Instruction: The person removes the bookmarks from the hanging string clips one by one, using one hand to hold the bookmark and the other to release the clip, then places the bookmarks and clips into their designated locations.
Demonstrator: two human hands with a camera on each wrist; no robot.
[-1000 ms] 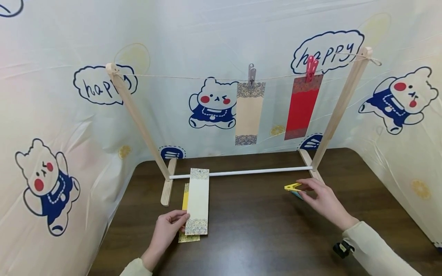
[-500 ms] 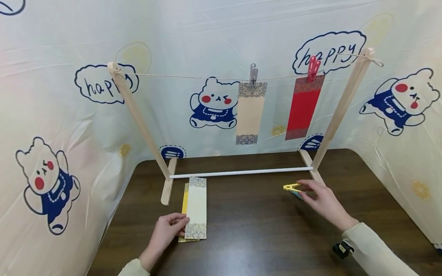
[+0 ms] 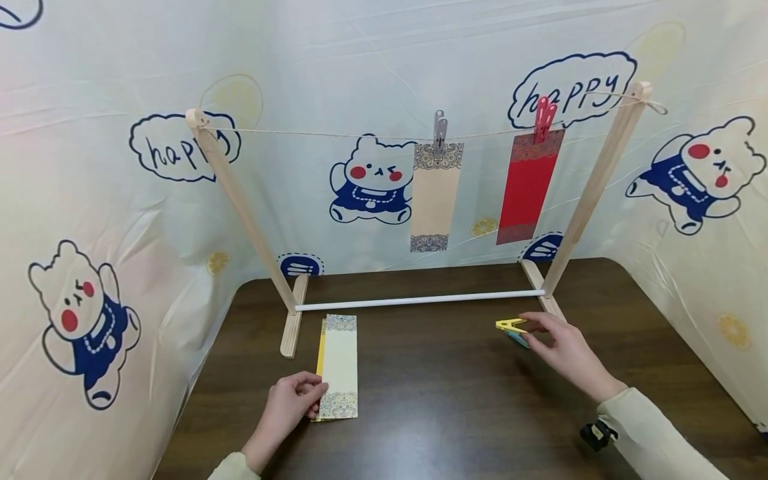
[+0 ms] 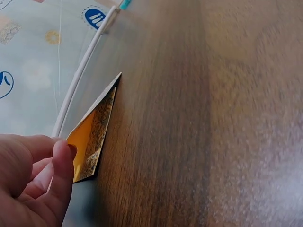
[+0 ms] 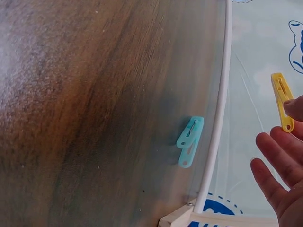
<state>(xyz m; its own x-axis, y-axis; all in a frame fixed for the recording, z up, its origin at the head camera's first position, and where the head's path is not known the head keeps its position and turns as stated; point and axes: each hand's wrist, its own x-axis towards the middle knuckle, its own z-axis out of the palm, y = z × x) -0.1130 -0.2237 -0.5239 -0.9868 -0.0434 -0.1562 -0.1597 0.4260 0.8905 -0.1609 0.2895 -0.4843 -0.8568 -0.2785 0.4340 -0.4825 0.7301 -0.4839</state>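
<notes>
Lower left, the left hand's [image 3: 291, 403] thumb and finger pinch the white card [image 3: 342, 360] by its left edge, over the yellow card [image 3: 321, 357]; right of centre, the right hand [image 3: 564, 347] pinches the yellow clothespin [image 3: 507, 325]. A light edge grip should best avoid creases.

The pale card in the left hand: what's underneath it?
Under the pale card is a yellow card, with one long edge and a patterned end showing. The rest is covered, so anything else there cannot be seen.
</notes>
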